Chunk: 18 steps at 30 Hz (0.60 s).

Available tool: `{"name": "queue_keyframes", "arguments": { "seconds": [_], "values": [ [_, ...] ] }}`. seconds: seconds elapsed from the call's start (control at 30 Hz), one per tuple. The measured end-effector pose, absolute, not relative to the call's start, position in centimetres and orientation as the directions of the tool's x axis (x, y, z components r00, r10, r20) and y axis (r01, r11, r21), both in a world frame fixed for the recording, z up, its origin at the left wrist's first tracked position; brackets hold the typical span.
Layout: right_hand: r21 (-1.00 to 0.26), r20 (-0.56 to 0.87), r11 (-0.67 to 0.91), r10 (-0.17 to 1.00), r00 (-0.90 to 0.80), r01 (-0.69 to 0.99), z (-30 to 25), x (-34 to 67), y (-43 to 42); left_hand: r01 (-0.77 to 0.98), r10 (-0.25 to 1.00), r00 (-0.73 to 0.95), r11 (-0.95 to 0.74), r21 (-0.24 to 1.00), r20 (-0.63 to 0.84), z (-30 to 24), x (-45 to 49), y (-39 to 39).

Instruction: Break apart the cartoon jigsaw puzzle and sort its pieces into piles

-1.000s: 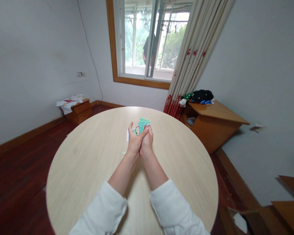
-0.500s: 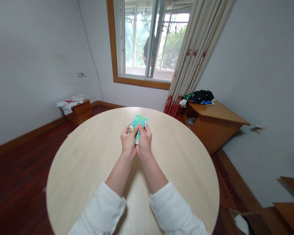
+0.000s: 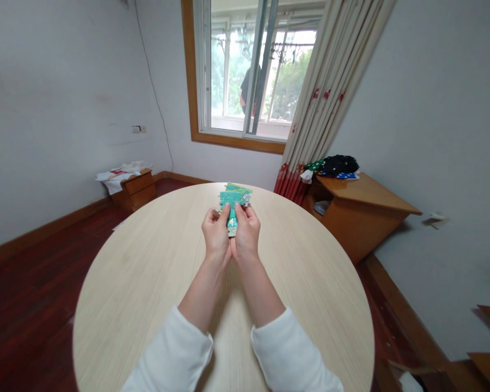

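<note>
Both my hands grip a small stack of joined jigsaw puzzle pieces (image 3: 231, 198), mostly teal green with pale and yellow patches. My left hand (image 3: 217, 231) wraps round its left side, thumb on top. On the right side, my right hand (image 3: 247, 228) holds it the same way, its thumb also lying on the face. The heels of the hands meet below the pieces. Fingers under the stack are largely hidden. All this is over the far half of a round pale wooden table (image 3: 155, 283).
A small wooden cabinet (image 3: 139, 188) with papers or cloths on it stands at the left wall. To the right, clothes (image 3: 338, 165) lie on a tilted-looking wooden desk (image 3: 375, 198) beside a curtain (image 3: 330, 92). A person (image 3: 249, 90) shows beyond the window.
My thumbs have moved apart on the puzzle pieces, baring more of the teal face. The pieces sit differently, with the layers fanned at the top. The view has shifted slightly.
</note>
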State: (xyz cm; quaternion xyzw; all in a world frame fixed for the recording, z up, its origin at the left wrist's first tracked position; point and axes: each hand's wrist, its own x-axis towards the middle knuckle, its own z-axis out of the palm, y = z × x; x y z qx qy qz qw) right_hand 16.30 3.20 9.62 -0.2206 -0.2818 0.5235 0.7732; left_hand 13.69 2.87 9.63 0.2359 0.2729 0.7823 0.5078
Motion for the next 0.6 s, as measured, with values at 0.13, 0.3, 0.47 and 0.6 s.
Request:
{"name": "queue_keyframes", "arguments": {
  "seconds": [0.13,0.3,0.47,0.6],
  "values": [
    [-0.633,0.226,0.377,0.925,0.304,-0.676,10.2,16.5,3.8,-0.664,0.909,-0.401,-0.375,0.646,0.115,10.3,13.9,3.4],
    [-0.668,0.251,0.380,0.924,0.287,-0.640,10.6,16.7,4.6,-0.619,0.886,-0.432,-0.425,0.661,0.166,10.7,14.1,3.9],
    [-0.730,0.307,0.418,0.908,0.286,-0.541,10.2,16.6,5.0,-0.507,0.854,-0.477,-0.460,0.729,0.207,10.3,13.9,4.3],
    [-0.765,0.354,0.463,0.883,0.309,-0.448,10.2,16.6,4.9,-0.461,0.847,-0.475,-0.472,0.752,0.240,10.2,13.7,4.4]
  ]
}}
